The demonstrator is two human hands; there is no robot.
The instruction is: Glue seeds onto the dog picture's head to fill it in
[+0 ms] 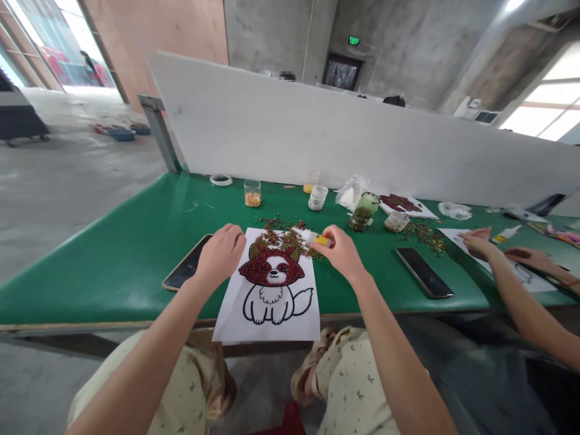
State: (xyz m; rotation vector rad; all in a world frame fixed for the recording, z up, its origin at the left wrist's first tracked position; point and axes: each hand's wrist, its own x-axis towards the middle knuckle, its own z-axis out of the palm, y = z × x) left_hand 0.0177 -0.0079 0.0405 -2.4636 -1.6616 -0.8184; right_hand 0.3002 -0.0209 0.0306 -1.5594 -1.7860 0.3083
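A white sheet (270,314) with a fox-like outline drawing lies on the green table (113,254); the animal's head is filled with dark red beans. My right hand (343,251) is closed round a small glue bottle (312,237) with a yellow collar, its tip pointing left over the loose beans (283,238) at the sheet's top. My left hand (222,254) rests curled at the sheet's upper left corner, next to a phone (185,264); what, if anything, is in its fingers is hidden.
Small cups of grain (252,193), a white jar (318,197), a bean jar (362,211) and plastic bags stand at the back. A second phone (423,272) lies to the right. Another person's hands (480,241) work on their own sheet. A white partition (317,133) backs the table.
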